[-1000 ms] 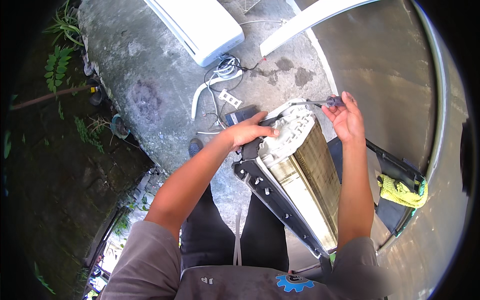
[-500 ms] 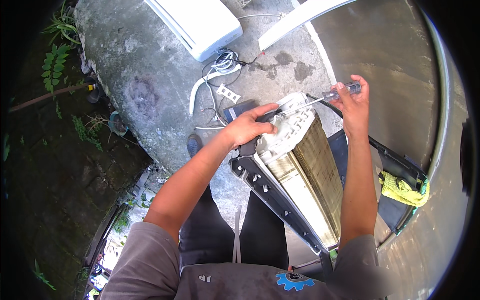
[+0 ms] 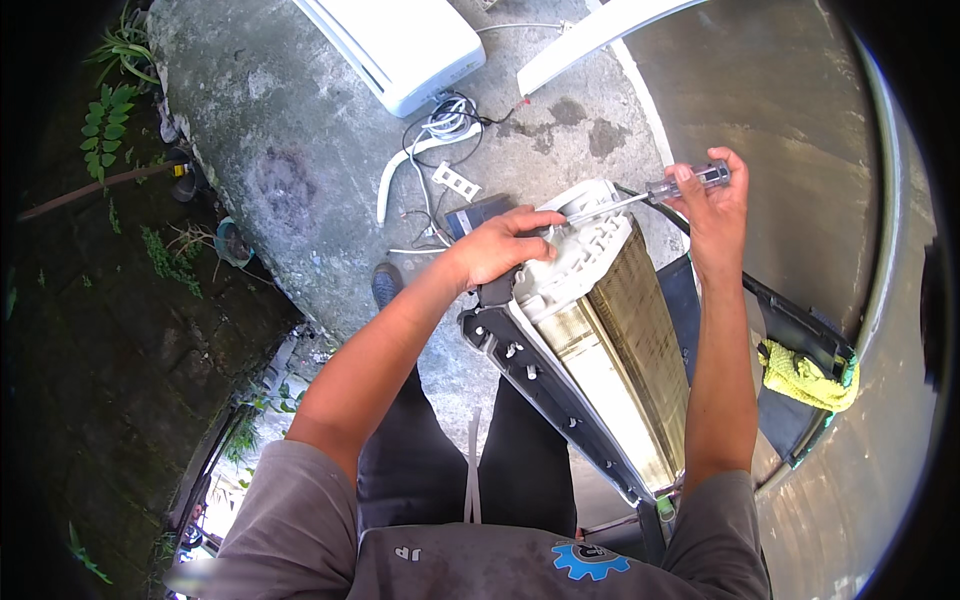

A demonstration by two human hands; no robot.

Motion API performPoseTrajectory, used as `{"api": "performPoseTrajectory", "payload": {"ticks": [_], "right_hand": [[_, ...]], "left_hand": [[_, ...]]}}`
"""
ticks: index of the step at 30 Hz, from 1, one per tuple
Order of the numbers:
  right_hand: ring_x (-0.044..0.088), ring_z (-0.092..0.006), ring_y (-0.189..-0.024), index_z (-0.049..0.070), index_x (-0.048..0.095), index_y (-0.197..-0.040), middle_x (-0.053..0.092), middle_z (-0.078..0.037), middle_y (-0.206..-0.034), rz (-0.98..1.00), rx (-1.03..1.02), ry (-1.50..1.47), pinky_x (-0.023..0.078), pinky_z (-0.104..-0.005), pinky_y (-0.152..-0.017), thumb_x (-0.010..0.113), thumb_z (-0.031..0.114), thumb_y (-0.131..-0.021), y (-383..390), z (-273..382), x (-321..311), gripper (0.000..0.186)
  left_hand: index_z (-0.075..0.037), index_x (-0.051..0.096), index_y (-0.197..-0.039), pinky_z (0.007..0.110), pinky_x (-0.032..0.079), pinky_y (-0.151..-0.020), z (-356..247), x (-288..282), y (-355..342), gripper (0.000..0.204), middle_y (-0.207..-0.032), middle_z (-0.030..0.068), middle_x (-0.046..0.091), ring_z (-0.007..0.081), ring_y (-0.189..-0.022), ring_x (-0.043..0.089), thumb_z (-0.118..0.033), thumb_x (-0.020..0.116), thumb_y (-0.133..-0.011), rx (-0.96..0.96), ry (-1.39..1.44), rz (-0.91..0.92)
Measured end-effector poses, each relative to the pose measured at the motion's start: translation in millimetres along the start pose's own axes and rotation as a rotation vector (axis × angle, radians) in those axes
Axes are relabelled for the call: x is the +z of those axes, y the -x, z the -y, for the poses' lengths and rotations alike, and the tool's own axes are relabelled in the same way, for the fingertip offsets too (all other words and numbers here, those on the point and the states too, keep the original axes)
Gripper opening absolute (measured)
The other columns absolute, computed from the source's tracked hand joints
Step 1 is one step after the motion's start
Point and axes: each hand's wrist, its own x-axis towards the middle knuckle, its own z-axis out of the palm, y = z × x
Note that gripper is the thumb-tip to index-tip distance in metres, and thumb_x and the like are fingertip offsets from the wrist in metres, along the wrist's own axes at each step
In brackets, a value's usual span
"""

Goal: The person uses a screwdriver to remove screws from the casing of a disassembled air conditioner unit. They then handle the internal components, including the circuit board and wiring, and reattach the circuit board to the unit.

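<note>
Steadying left hand: thumb and forefinger apart on the coil's white end cap, probably bracing it; I can't make out any pinch.
Right hand: clamped on the screwdriver, its shaft angled across the coil's end.
Coil: beside the right leg, cap upward, I'd judge for reach.
White casing: beyond the coil, likely out of the way.
</note>
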Motion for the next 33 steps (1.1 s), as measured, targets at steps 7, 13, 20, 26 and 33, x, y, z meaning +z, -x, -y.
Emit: {"api": "performPoseTrajectory", "payload": {"ticks": [7,13,20,26,33], "right_hand": [[0.071,-0.0166,-0.099,0.008,0.040,-0.138,0.070,-0.012,-0.107,0.008,0.028,-0.019,0.064,-0.0350,-0.083,0.073,0.006,-0.102,0.4,-0.8,1.5,0.049],[0.070,-0.0152,-0.095,0.006,0.047,-0.134,0.070,-0.009,-0.107,0.053,0.023,-0.148,0.063,-0.0338,-0.082,0.071,0.008,-0.103,2.2,16.8,-2.5,0.040],[0.067,-0.0139,-0.105,0.004,0.057,-0.129,0.070,-0.009,-0.119,0.009,0.194,0.713,0.062,-0.0352,-0.090,0.069,0.011,-0.103,-3.3,31.2,-4.7,0.030],[0.069,-0.0138,-0.090,0.004,0.060,-0.134,0.072,-0.006,-0.105,0.184,0.122,0.026,0.060,-0.0282,-0.081,0.077,0.020,-0.100,-5.4,35.7,-15.4,0.041],[0.070,-0.0118,-0.081,0.004,0.064,-0.129,0.072,-0.009,-0.100,0.087,-0.147,0.553,0.056,-0.0260,-0.066,0.082,0.024,-0.097,-7.8,24.7,-17.6,0.042]], "left_hand": [[-0.014,0.067,-0.143,0.037,0.036,-0.121,1.9,1.1,0.8,0.058,-0.152,0.0150,0.055,0.0308,-0.143,0.051,-0.032,0.076,-0.089,0.012,0.012,-0.011],[-0.019,0.067,-0.147,0.036,0.027,-0.126,2.5,-0.1,0.4,0.059,-0.170,0.0215,0.035,0.0309,-0.156,0.038,-0.035,0.076,-0.090,-0.021,0.009,0.008],[-0.014,0.064,-0.148,0.036,0.032,-0.124,9.4,0.5,-0.8,0.064,-0.164,0.0192,0.045,0.0304,-0.150,0.045,-0.036,0.077,-0.090,-0.014,0.071,0.007],[-0.008,0.053,-0.157,0.039,0.044,-0.115,-9.5,-2.4,11.1,0.092,-0.149,0.0217,0.062,0.0303,-0.139,0.058,-0.057,0.082,-0.085,-0.150,-0.248,-0.291],[-0.006,0.062,-0.142,0.053,0.048,-0.109,-112.3,-51.3,159.4,0.054,-0.136,0.0154,0.067,0.0292,-0.116,0.067,-0.041,0.059,-0.101,0.989,0.149,-0.589]]}}
